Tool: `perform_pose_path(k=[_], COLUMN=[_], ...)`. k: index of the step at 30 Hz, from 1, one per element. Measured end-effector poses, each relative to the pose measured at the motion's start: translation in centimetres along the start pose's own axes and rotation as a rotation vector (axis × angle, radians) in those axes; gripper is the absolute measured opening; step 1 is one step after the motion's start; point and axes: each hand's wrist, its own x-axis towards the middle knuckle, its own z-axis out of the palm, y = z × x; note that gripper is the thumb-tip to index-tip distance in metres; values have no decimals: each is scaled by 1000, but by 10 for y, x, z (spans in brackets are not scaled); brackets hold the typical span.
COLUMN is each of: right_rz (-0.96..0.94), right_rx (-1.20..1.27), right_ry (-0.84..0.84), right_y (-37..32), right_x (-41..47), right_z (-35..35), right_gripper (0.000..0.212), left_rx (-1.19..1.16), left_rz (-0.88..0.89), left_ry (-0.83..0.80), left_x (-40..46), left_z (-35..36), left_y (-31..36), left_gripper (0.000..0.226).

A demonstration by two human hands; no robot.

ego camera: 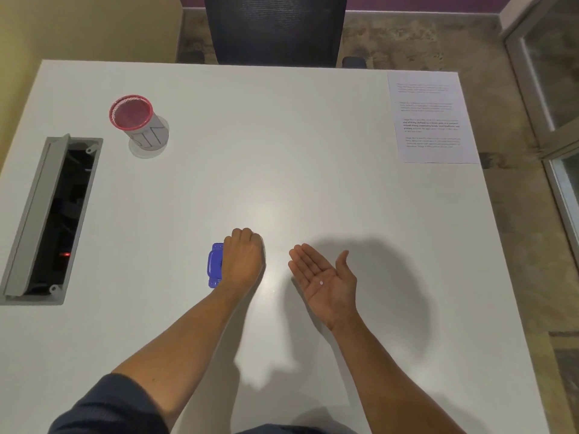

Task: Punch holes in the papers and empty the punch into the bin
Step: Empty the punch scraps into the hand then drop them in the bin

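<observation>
Head view: your right hand (326,277) lies palm up and spread, with one small paper dot (320,282) resting on it. Keep this palm level. Your left hand (242,258) is curled around the blue punch (214,266) on the bench (282,170). Carry both slowly to the red-rimmed bin (138,123), far left. The papers (430,117) lie far right.

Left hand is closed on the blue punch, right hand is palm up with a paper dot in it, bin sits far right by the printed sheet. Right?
Not quite. The head view shows the bin at far left, across the table from the printed sheet. The rest holds: left hand on the blue punch, right hand palm up with a paper dot.
</observation>
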Motion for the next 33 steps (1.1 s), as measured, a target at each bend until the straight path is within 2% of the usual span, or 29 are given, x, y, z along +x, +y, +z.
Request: perform_pose_path(k=[4, 7, 15, 19, 23, 28, 33], right_rz=[-17, -36, -54, -49, -37, -56, -66], right_rx=[16, 42, -58, -115, -156, -135, -107], right_ry=[3, 29, 80, 47, 44, 40, 16], right_y=[0, 0, 11, 13, 12, 16, 20], right_x=[-2, -2, -8, -14, -18, -18, -17], right_z=[4, 5, 17, 22, 26, 30, 33], right_gripper=[78, 74, 77, 81, 79, 77, 76], left_rx=[-501, -683, -644, -541, -557, -660, -734], left_rz=[-32, -8, 239, 287, 262, 208, 158], left_ry=[-6, 72, 121, 101, 95, 171, 210], left_x=[-10, -30, -73, -79, -82, -85, -86], left_z=[-10, -23, -47, -52, -56, -60, -56], left_y=[8, 22, 63, 69, 69, 64, 53], left_gripper=[20, 20, 18, 19, 16, 3, 5])
